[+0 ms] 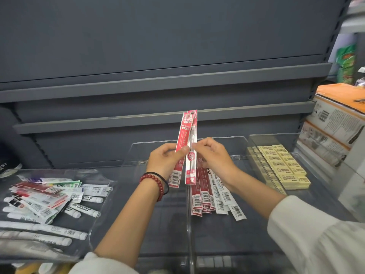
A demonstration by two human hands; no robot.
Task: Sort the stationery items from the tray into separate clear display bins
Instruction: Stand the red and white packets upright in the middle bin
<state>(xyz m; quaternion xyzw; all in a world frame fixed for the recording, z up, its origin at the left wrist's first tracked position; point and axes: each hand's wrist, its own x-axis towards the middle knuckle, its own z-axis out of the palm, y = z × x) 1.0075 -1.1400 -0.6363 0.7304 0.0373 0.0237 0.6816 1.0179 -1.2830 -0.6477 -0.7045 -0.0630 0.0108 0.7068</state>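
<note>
Two long red refill packets stand upright at the centre. My left hand [165, 160] pinches the left red packet [182, 138], and my right hand [212, 155] pinches the red and white packet [192, 165] beside it. Below my right hand, a clear middle bin [189, 224] holds a fanned pile of red and white refill packets [212, 196]. A clear tray [98, 214] on the left carries mixed stationery packets [45, 200] in red, white and green. On the right, another clear bin [254, 139] holds rows of pale yellow erasers [282, 165].
Grey metal shelves [158, 119] rise behind the bins. Stacked orange and white cartons [333, 125] stand at the far right. A clear divider wall [190, 244] splits the middle bin, and its left half shows bare grey shelf under my left forearm.
</note>
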